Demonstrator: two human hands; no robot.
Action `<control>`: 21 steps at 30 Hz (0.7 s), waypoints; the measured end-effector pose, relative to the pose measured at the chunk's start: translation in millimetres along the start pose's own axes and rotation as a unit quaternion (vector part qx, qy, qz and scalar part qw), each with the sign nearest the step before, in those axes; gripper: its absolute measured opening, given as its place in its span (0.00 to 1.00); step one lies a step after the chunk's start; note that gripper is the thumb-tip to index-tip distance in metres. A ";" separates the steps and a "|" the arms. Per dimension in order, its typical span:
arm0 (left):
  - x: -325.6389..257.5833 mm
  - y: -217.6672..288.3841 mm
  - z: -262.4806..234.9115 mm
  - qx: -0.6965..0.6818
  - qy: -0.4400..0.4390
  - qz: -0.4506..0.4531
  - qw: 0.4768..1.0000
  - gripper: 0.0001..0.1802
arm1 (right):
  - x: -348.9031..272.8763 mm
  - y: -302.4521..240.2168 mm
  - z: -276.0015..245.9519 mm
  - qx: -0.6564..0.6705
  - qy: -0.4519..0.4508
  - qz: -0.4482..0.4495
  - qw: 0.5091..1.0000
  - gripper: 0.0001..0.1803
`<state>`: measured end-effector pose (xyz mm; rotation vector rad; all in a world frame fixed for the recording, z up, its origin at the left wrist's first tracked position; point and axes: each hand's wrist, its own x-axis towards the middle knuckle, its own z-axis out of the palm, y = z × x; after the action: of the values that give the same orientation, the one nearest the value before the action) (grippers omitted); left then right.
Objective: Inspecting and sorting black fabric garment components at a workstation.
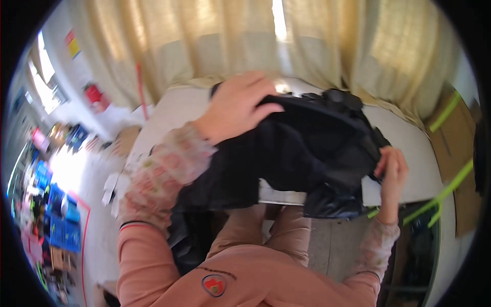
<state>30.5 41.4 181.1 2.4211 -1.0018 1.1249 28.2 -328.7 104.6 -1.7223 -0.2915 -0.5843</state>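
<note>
A large piece of black fabric (286, 133), bag-like in its folds, lies across the white table and hangs over the near edge. Its lower right part looks shinier. My left hand (240, 105) is over its upper left rim, thumb apart from the slightly blurred fingers, with black cloth showing in the gap. At the right side my right hand (393, 166) has its fingers curled around the fabric's edge. Folds hide the inside of the piece and part of those fingertips.
Small black items (340, 98) lie behind the fabric. Beige curtains (230, 41) hang along the table's far side. Cardboard (452, 148) with green tape stands at the right. Blue crates (64, 233) and a red extinguisher (96, 97) are at the left.
</note>
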 end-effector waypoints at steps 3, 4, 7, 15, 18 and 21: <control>6.7 11.8 7.9 -0.010 -0.005 0.005 1.000 0.12 | 2.1 -19.9 0.5 0.005 0.018 -0.083 0.996 0.10; 9.5 15.3 12.6 -0.007 -0.016 -0.006 1.000 0.12 | 2.8 -26.4 2.3 0.000 0.025 -0.112 0.993 0.10; 10.3 22.6 12.3 -0.010 -0.029 -0.009 0.999 0.11 | 3.6 -70.4 33.5 -0.140 -0.004 -0.275 0.951 0.12; 19.1 -3.0 21.3 0.005 0.030 0.049 0.998 0.13 | 27.6 -92.5 96.0 -0.250 -0.280 -0.323 0.869 0.17; -13.1 -57.2 22.0 0.021 0.137 -0.066 0.988 0.12 | 44.9 -100.7 98.4 -0.100 -0.360 -0.140 0.917 0.09; -105.5 -105.7 39.8 -0.066 0.126 -0.363 0.921 0.08 | 55.6 -97.6 109.7 0.049 -0.384 -0.051 0.921 0.12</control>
<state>78.3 146.3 78.3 2.1540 -0.0581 1.0000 51.3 -206.4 200.3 -1.7788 -0.9511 0.0672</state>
